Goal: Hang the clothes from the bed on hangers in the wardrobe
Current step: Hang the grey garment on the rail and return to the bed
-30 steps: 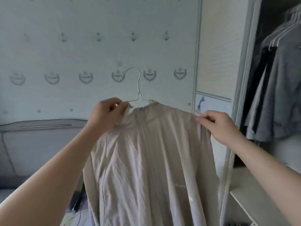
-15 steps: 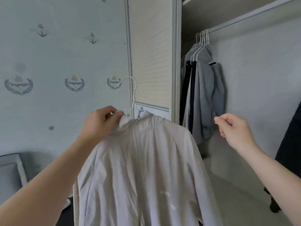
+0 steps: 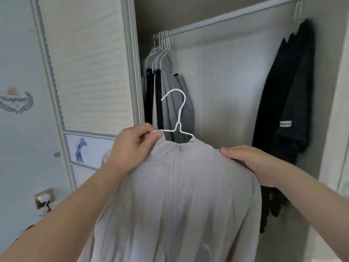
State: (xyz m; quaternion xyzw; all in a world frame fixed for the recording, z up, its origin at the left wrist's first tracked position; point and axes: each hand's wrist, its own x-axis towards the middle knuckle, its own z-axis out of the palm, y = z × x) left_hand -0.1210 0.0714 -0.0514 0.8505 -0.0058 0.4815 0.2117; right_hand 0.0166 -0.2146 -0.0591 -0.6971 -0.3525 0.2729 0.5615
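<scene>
Far left, pale wallpaper with a grey crest print (image 3: 16, 102), then the cream louvred wardrobe door (image 3: 86, 69) standing beside the open wardrobe. Now the left hand (image 3: 132, 148): it is up at the collar, fingers curled, thumb and fingertips pinching the shoulder wire of a white wire hanger (image 3: 179, 115) together with the fabric. On that hanger hangs the pale beige zip-front garment (image 3: 179, 205), held in mid-air in front of the open wardrobe, the hook free and well below the grey metal rail (image 3: 226, 17). Behind the hook, a bunch of grey and black clothes (image 3: 166, 87) hangs on white hangers at the rail's left end. Across to the right hand (image 3: 251, 163): fingers straight, laid flat over the garment's shoulder, gripping nothing. Far right, a long black garment (image 3: 289, 110) hangs from the rail's other end.
</scene>
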